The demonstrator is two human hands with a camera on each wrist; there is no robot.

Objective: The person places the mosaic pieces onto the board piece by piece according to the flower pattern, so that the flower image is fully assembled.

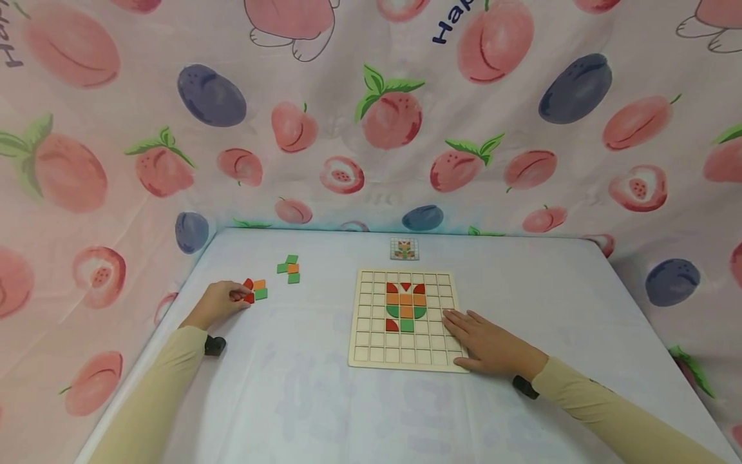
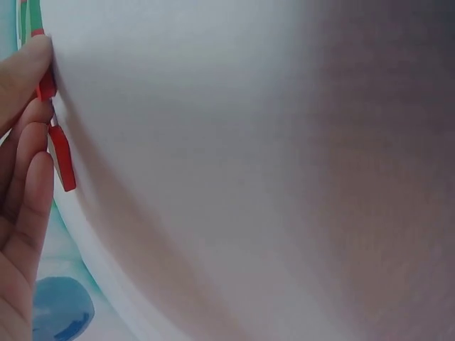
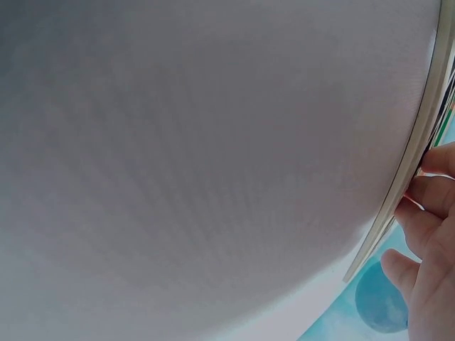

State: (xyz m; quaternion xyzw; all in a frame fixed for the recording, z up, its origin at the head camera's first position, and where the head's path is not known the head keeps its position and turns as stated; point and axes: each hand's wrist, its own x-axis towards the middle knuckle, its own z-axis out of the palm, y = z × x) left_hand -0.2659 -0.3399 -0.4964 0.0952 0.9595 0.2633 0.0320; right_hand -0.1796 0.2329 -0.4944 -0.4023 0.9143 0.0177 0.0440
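At the left of the table, my left hand (image 1: 219, 303) pinches a red tile (image 2: 47, 85) between thumb and fingers. A second red tile (image 2: 62, 158) lies beside the fingertips. Touching this group are an orange square tile (image 1: 259, 283) and a green square tile (image 1: 261, 294). My right hand (image 1: 489, 343) rests flat, fingers spread, on the right edge of the wooden grid board (image 1: 371, 354). Red, orange and green tiles form a flower-like figure on the board, with a red quarter-round tile (image 1: 391, 325) left of a green square (image 1: 407, 326) at its bottom.
A small pattern card (image 1: 404, 249) with a coloured flower figure lies behind the board. Between the left hand and the board sits a cluster of green tiles (image 1: 294, 278) around an orange tile (image 1: 293, 268). A fruit-print cloth (image 1: 348, 129) hangs behind the table.
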